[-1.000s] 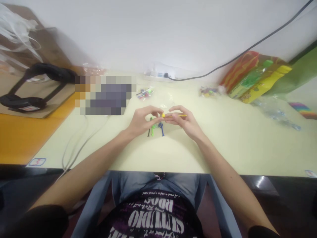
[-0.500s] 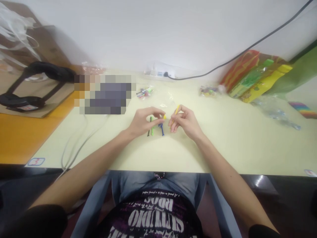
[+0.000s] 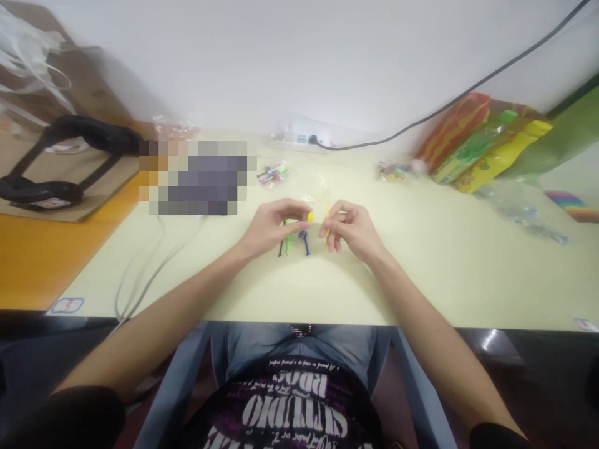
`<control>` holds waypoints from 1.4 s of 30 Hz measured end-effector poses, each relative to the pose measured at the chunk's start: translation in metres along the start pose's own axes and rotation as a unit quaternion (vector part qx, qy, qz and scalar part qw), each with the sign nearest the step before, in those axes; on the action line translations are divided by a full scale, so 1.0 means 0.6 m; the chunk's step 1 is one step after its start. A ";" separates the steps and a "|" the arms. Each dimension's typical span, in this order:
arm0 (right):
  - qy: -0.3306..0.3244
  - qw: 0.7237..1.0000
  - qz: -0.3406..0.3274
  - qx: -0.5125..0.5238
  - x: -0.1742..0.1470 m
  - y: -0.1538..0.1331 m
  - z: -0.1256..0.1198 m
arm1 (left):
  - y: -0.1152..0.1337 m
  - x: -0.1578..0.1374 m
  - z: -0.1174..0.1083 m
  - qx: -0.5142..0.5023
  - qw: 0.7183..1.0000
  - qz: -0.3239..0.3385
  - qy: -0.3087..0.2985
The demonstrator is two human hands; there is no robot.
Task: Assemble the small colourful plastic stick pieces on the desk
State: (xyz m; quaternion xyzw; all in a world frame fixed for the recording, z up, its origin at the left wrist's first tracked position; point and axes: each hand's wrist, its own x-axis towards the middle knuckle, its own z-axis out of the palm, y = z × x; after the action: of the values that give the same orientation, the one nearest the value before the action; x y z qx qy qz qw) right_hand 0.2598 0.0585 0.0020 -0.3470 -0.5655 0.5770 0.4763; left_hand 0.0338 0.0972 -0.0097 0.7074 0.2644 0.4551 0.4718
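Between the thumb and fingers of my left hand point(image 3: 276, 226) is a small yellow piece point(image 3: 311, 216), too small to name. My right hand point(image 3: 350, 229) pinches a thin yellow stick point(image 3: 328, 206), which stands nearly upright with its middle partly covered by the fingers. A narrow gap separates the two yellow parts. On the table just under my left hand lie a black stick-like piece point(image 3: 281, 247), a green one point(image 3: 287, 246) and a blue one point(image 3: 306, 243) with a rounded top. My left fingers hide part of them.
Small bags of colourful pieces lie farther back, one at centre point(image 3: 274, 173) and one at right point(image 3: 393, 171). Yellow and green bottle-shaped packs point(image 3: 500, 159) lean at the right. A pixelated dark object point(image 3: 206, 178), cables point(image 3: 140, 293) and a black frame point(image 3: 70, 159) are leftward.
The yellow stick in my right hand has turned from slanted to nearly upright. The yellow piece in my left hand has shifted slightly upward. Both hands stay in almost the same place.
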 end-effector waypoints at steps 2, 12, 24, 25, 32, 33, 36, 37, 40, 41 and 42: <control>0.003 1.000 -0.013 0.006 0.001 0.003 -0.001 | 0.000 -0.001 0.000 -0.004 1.000 0.003 -0.012; -0.032 0.999 -0.005 0.020 -0.001 -0.004 0.002 | 0.008 0.000 0.004 -0.025 0.999 -0.012 -0.023; 0.004 0.999 -0.037 -0.013 0.004 0.009 0.004 | 0.000 -0.002 -0.001 -0.023 0.999 -0.016 -0.032; 0.002 0.999 -0.038 -0.011 0.004 0.009 0.004 | 0.000 -0.002 -0.001 -0.022 0.999 -0.018 -0.034; 0.006 1.000 -0.024 -0.013 0.004 0.009 0.006 | -0.004 -0.004 -0.001 -0.015 0.999 -0.024 -0.040; 0.005 1.000 -0.024 -0.013 0.004 0.009 0.007 | -0.004 -0.004 -0.001 -0.013 0.999 -0.021 -0.038; -0.002 1.000 -0.022 -0.012 0.005 0.010 0.008 | -0.003 -0.004 0.001 -0.010 0.999 -0.014 -0.031; -0.004 1.000 -0.020 -0.013 0.005 0.011 0.008 | -0.003 -0.004 0.002 -0.011 0.999 -0.013 -0.030; -0.008 1.000 -0.017 -0.009 0.005 0.012 0.009 | -0.001 -0.003 0.003 -0.015 0.999 -0.015 -0.030; -0.009 1.000 -0.019 -0.006 0.005 0.012 0.009 | 0.000 -0.003 0.004 -0.016 0.999 -0.015 -0.031; -0.011 1.000 -0.021 -0.003 0.005 0.012 0.009 | 0.000 -0.003 0.003 -0.016 0.999 -0.015 -0.032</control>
State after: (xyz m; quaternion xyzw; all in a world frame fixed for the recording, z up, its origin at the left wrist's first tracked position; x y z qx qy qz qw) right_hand 0.2526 0.0603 -0.0038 -0.3305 -0.5795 0.5687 0.4812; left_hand 0.0348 0.0947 -0.0108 0.7100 0.2530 0.4290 0.4978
